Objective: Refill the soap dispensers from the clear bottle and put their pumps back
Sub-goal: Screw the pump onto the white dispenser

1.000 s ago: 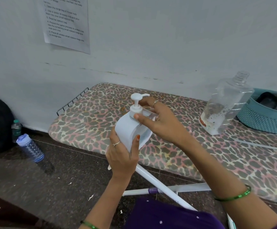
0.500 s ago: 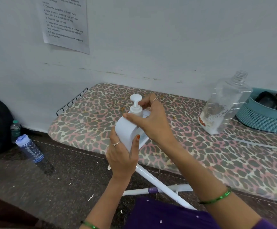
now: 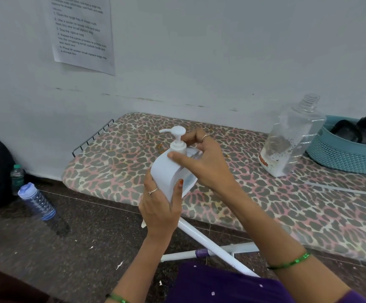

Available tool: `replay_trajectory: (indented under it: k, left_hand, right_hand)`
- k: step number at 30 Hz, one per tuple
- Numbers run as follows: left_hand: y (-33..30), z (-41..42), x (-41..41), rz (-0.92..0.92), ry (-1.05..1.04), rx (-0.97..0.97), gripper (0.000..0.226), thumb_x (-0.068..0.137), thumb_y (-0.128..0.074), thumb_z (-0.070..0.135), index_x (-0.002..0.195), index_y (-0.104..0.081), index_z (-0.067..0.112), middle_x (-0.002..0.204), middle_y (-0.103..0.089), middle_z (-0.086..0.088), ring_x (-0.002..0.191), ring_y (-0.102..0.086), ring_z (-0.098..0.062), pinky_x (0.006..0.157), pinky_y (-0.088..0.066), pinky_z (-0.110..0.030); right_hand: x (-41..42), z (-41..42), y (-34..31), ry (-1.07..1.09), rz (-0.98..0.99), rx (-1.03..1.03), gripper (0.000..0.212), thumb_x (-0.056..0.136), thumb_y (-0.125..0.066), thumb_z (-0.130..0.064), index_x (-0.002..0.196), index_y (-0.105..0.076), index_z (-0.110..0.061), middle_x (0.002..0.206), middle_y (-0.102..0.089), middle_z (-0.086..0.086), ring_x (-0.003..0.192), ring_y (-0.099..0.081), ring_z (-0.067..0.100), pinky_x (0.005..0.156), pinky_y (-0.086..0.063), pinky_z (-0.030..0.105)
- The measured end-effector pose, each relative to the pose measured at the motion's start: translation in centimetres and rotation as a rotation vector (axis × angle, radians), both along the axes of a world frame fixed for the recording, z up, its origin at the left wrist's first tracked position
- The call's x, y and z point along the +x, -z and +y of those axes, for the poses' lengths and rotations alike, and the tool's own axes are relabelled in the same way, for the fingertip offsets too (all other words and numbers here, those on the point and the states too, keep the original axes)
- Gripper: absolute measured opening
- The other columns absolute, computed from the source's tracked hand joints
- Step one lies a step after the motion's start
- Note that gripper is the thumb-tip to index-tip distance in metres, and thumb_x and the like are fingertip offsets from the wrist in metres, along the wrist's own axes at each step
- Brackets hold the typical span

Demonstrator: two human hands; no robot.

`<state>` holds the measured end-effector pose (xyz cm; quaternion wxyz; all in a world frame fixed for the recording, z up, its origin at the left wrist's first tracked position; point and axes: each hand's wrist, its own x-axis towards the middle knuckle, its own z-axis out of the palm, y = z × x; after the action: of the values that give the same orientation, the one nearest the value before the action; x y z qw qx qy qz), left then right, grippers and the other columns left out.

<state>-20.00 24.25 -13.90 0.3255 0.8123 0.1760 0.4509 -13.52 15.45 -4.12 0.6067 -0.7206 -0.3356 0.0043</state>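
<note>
Surface: ironing board [image 3: 232, 206], leopard-print cover, set against a white wall [image 3: 199, 62]; dark stone floor below.
Wall: printed instruction sheet [image 3: 82, 33] taped up.
Board, far right: clear bottle [image 3: 291, 141], uncapped, upright, just beside teal basket [image 3: 339, 158].
White soap dispenser [image 3: 166, 171]: held above board's near edge, pump [image 3: 176, 138] seated, spout pointing left.
Left hand [image 3: 159, 208]: wrapped round dispenser body from below.
Right hand [image 3: 201, 160]: fingers curled about pump collar.

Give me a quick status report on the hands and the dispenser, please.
Left hand grips white dispenser body. Right hand fingers curled round pump collar. Clear bottle uncapped on board. Nothing in the way.
</note>
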Motion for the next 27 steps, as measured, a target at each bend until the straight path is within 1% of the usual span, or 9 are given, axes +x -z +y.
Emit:
replay_trajectory:
  k: [4, 6, 8, 10, 13, 18, 21, 24, 27]
  left_hand:
    - [0.2, 0.1, 0.0, 0.005, 0.004, -0.008, 0.065, 0.091, -0.034, 0.066, 0.130, -0.029, 0.014, 0.104, -0.064, -0.022, 0.077, -0.066, -0.037, 0.058, -0.044, -0.029]
    - [0.2, 0.1, 0.0, 0.005, 0.009, -0.016, 0.066, 0.091, -0.034, 0.066, 0.130, -0.029, 0.013, 0.106, -0.063, -0.022, 0.079, -0.066, -0.037, 0.058, -0.047, -0.032]
    - [0.2, 0.0, 0.0, 0.007, 0.006, -0.022, 0.065, 0.091, -0.035, 0.065, 0.130, -0.029, 0.013, 0.107, -0.063, -0.022, 0.082, -0.066, -0.038, 0.058, -0.050, -0.036]
    - [0.2, 0.0, 0.0, 0.001, 0.008, -0.031, 0.064, 0.091, -0.036, 0.065, 0.130, -0.029, 0.014, 0.107, -0.063, -0.021, 0.082, -0.066, -0.037, 0.058, -0.051, -0.038]
    - [0.3, 0.0, 0.1, -0.010, 0.016, -0.036, 0.065, 0.091, -0.035, 0.065, 0.130, -0.029, 0.014, 0.105, -0.064, -0.021, 0.081, -0.066, -0.037, 0.057, -0.051, -0.037]
    - [0.3, 0.1, 0.1, -0.006, 0.012, -0.009, 0.066, 0.092, -0.035, 0.064, 0.130, -0.031, 0.011, 0.106, -0.064, -0.022, 0.080, -0.067, -0.036, 0.058, -0.049, -0.032]
    - [0.2, 0.1, 0.1, 0.000, 0.012, -0.006, 0.066, 0.092, -0.035, 0.064, 0.130, -0.031, 0.011, 0.105, -0.064, -0.022, 0.079, -0.067, -0.036, 0.058, -0.049, -0.032]
    - [0.2, 0.1, 0.1, 0.000, 0.005, -0.014, 0.066, 0.092, -0.034, 0.065, 0.130, -0.030, 0.012, 0.105, -0.064, -0.022, 0.080, -0.067, -0.037, 0.059, -0.049, -0.033]
    - [0.1, 0.0, 0.0, -0.006, 0.004, -0.027, 0.065, 0.091, -0.035, 0.065, 0.130, -0.029, 0.013, 0.108, -0.063, -0.022, 0.084, -0.067, -0.037, 0.060, -0.052, -0.037]
  right_hand:
    - [-0.3, 0.7, -0.4, 0.032, -0.030, -0.026, 0.029, 0.078, -0.079, -0.020, 0.091, -0.053, -0.022, 0.097, -0.059, -0.003, 0.092, -0.055, 0.005, 0.074, -0.036, 0.003]
    - [-0.4, 0.4, -0.6, -0.038, -0.022, -0.049, 0.025, 0.086, -0.071, -0.019, 0.104, -0.055, -0.025, 0.104, -0.060, -0.011, 0.097, -0.055, -0.003, 0.078, -0.036, 0.001]
    - [-0.4, -0.3, -1.0, -0.151, -0.006, -0.066, 0.036, 0.092, -0.059, -0.011, 0.120, -0.051, -0.031, 0.114, -0.057, -0.024, 0.107, -0.051, -0.014, 0.085, -0.035, 0.000]
    - [-0.3, -0.8, -1.1, -0.207, -0.020, -0.088, 0.042, 0.092, -0.052, -0.003, 0.128, -0.053, -0.025, 0.118, -0.058, -0.022, 0.112, -0.053, -0.010, 0.092, -0.038, 0.005]
    - [0.1, -0.9, -1.1, -0.161, -0.028, -0.113, 0.033, 0.091, -0.055, -0.001, 0.121, -0.063, -0.011, 0.111, -0.065, -0.009, 0.102, -0.059, -0.004, 0.088, -0.042, 0.009]
    - [0.6, -0.4, -0.6, -0.065, 0.046, -0.061, 0.027, 0.077, -0.079, -0.014, 0.100, -0.064, -0.016, 0.099, -0.065, -0.009, 0.094, -0.059, 0.001, 0.083, -0.042, 0.011]
    - [0.4, 0.1, -0.6, -0.023, 0.024, -0.058, 0.034, 0.073, -0.082, -0.018, 0.096, -0.057, -0.015, 0.092, -0.059, -0.011, 0.084, -0.053, -0.005, 0.073, -0.038, 0.004]
    - [0.4, 0.1, -1.0, -0.040, 0.010, -0.122, 0.037, 0.081, -0.076, -0.025, 0.111, -0.057, -0.018, 0.104, -0.060, -0.010, 0.098, -0.054, -0.002, 0.080, -0.037, 0.005]
    - [0.8, -0.7, -1.5, -0.153, 0.090, -0.105, 0.035, 0.087, -0.066, -0.017, 0.122, -0.059, -0.021, 0.119, -0.064, -0.009, 0.115, -0.056, 0.002, 0.098, -0.042, 0.023]
